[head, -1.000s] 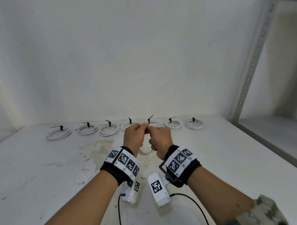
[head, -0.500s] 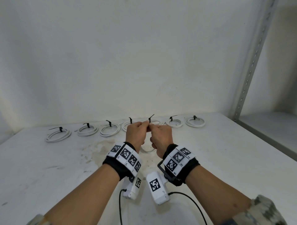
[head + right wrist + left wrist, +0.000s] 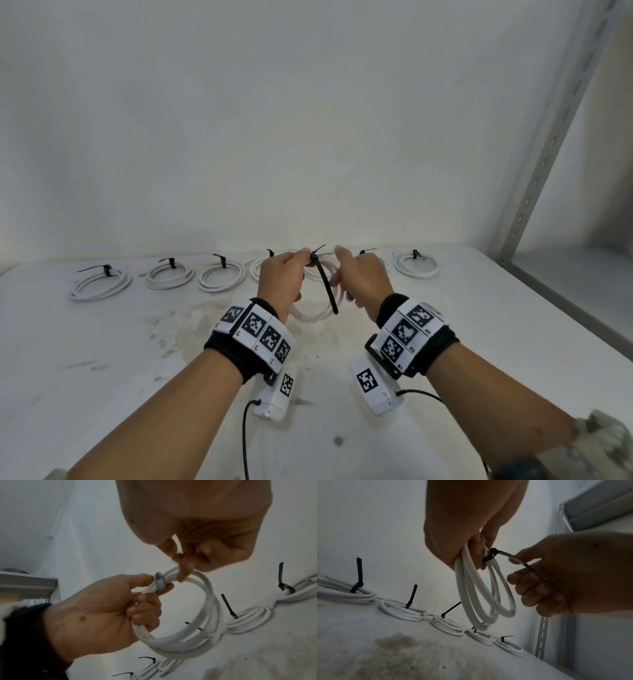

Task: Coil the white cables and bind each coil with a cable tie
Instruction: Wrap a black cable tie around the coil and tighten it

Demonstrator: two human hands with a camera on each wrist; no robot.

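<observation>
A white cable coil (image 3: pixel 310 317) hangs above the table from my left hand (image 3: pixel 282 274), which pinches it at the top between thumb and fingers. A black cable tie (image 3: pixel 325 284) is looped round the coil (image 3: pixel 464 588) right at that pinch, its head (image 3: pixel 159 582) against my left thumb. The tie's tail (image 3: pixel 503 554) runs rightward into my right hand (image 3: pixel 573 574), whose curled fingers grip it. In the head view my right hand (image 3: pixel 359 281) sits a little to the right of the left. The coil (image 3: pixel 171 646) is blurred in places.
Several white coils bound with black ties lie in a row along the back of the white table (image 3: pixel 102 377), from the far left (image 3: pixel 101 282) to the right (image 3: pixel 417 265). A brownish stain (image 3: pixel 191 325) marks the table. A perforated metal shelf upright (image 3: pixel 534 178) stands at the right.
My hands were pressed together at the tie. My right hand has since moved right and away from the left, and the tie's long black tail now shows between them.
</observation>
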